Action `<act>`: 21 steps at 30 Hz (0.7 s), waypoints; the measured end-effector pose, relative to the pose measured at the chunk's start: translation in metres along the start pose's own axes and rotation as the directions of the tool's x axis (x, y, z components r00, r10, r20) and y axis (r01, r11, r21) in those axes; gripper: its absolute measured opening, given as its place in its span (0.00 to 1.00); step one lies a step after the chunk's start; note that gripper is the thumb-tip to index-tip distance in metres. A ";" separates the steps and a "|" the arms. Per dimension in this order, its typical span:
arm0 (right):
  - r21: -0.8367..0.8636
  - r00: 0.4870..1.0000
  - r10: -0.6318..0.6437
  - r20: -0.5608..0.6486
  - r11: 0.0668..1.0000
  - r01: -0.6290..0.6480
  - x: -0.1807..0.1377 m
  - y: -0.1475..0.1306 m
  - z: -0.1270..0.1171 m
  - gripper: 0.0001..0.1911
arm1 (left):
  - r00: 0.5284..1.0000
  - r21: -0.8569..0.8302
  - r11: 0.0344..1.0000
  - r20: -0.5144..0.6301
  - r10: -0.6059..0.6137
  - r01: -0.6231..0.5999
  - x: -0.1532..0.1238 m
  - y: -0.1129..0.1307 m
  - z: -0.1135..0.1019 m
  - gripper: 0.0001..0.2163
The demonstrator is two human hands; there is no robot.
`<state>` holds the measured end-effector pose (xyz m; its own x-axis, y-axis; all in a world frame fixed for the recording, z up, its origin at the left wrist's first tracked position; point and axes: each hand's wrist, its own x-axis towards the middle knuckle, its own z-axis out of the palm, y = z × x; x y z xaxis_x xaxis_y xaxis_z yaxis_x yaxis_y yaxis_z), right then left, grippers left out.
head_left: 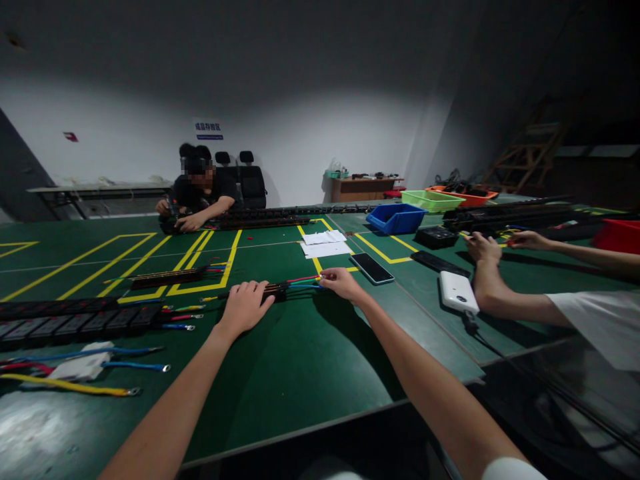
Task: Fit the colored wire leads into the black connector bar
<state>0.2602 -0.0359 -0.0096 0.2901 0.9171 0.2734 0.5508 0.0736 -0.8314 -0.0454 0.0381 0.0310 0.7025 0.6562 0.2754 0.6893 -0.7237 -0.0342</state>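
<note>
My left hand [245, 305] lies over a dark narrow strip [277, 291] on the green table, its fingers curled around the strip's top. Red, green and blue wires [303, 283] run out of the strip's right end. At their far end my right hand [343, 283] is closed in a pinch on the wire tips; the fingers partly hide them. A similar dark strip with coloured leads [167, 277] rests beyond my left hand. Nearer to me on the left are long black socket-like bars [90, 323] and thick cables with ring terminals [95, 387].
A phone [373, 268] and white papers [326, 244] lie past my right hand. Farther right are a white device [459, 291], a black box [436, 237] and a blue bin [397, 218]. A co-worker's hands [485, 250] work at right; another person [205, 187] sits across the table.
</note>
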 end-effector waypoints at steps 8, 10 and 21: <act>0.038 0.999 0.016 0.034 0.999 -0.017 -0.003 -0.008 -0.002 0.22 | 1.000 0.015 1.000 -0.002 0.008 -0.008 0.000 -0.001 0.000 0.26; 0.068 0.999 0.026 0.047 0.997 -0.029 -0.004 -0.011 -0.003 0.22 | 1.000 0.007 1.000 0.011 0.004 -0.004 0.000 0.000 -0.001 0.26; 0.121 0.999 0.049 0.009 0.991 -0.050 -0.006 -0.014 -0.005 0.19 | 1.000 -0.023 1.000 0.020 -0.004 0.004 0.000 0.001 -0.003 0.26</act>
<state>0.2542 -0.0446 0.0026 0.3101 0.9229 0.2282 0.4368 0.0749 -0.8964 -0.0450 0.0372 0.0338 0.7034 0.6628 0.2566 0.6879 -0.7257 -0.0111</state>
